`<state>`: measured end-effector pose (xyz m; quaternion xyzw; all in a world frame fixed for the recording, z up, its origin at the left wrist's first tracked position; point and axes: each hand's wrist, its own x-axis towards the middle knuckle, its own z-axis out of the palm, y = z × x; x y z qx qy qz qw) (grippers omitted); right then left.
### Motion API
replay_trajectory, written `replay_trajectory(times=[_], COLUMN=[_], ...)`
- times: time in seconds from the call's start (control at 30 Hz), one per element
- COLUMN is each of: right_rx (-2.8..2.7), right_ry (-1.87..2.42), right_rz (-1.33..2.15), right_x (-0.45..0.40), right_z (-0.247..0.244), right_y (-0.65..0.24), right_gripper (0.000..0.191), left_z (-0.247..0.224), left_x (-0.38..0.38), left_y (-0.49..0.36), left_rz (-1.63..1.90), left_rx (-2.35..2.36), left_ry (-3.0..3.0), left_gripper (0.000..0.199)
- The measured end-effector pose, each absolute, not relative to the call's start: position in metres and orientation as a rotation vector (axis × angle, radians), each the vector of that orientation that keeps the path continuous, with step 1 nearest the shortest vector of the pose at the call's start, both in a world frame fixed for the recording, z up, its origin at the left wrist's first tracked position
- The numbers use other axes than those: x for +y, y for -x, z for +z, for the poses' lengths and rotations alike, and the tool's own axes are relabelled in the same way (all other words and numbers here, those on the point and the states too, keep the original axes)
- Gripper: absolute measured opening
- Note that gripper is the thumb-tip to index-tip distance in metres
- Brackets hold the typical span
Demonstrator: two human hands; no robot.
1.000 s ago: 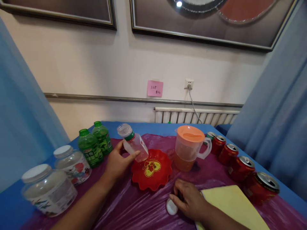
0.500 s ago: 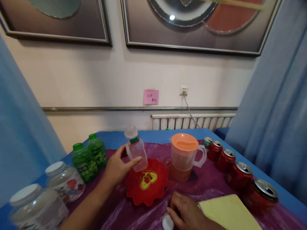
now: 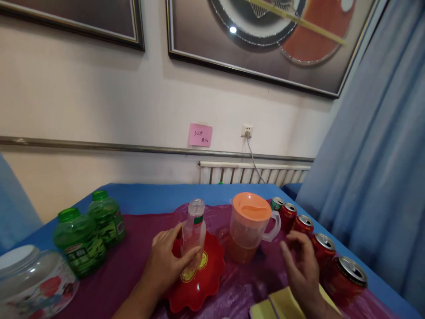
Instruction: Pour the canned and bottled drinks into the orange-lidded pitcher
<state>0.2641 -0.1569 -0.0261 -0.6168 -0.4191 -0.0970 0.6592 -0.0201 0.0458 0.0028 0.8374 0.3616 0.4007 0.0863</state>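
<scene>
My left hand is closed around a clear bottle with a green band at its neck and no cap on its mouth. The bottle stands upright at the red scalloped plate, which has a yellow heart pattern. Whether its base rests on the plate I cannot tell. My right hand is in the air with thumb and fingers apart, holding nothing. It is just in front of the handle of a clear pitcher with an orange lid and amber liquid inside. Below that hand lies a folded yellow cloth.
Several cans, mostly red, line the right side. Two green bottles and a white-lidded jar stand at the left. Purple sheeting covers much of the blue table. Behind are a wall and radiator.
My left hand has lowered the bottle and set it more upright. My right hand has left the white cap, risen to the right and opened near the pitcher handle. The view has shifted.
</scene>
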Motion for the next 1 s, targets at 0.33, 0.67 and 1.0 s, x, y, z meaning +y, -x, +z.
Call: replay_trajectory(times=[0.33,0.67,1.0], right_rx=[-0.766,-0.653,-0.675], right_ry=[1.353,1.190,1.252], right_rz=[0.234,0.425,0.521], right_x=[-0.103,-0.087,-0.073], right_z=[-0.016,-0.016,0.027], right_y=[-0.296,-0.304,-0.297], right_gripper=[0.044,0.055,0.059], left_z=[-0.015,-0.002,-0.004], left_x=[0.031,0.019,0.021], left_y=[0.022,0.021,0.022], left_rz=[1.171,1.051,1.040], left_rx=[1.016,1.083,1.065], left_ry=[-2.466,-2.413,-2.399], left_gripper=[0.062,0.054,0.043])
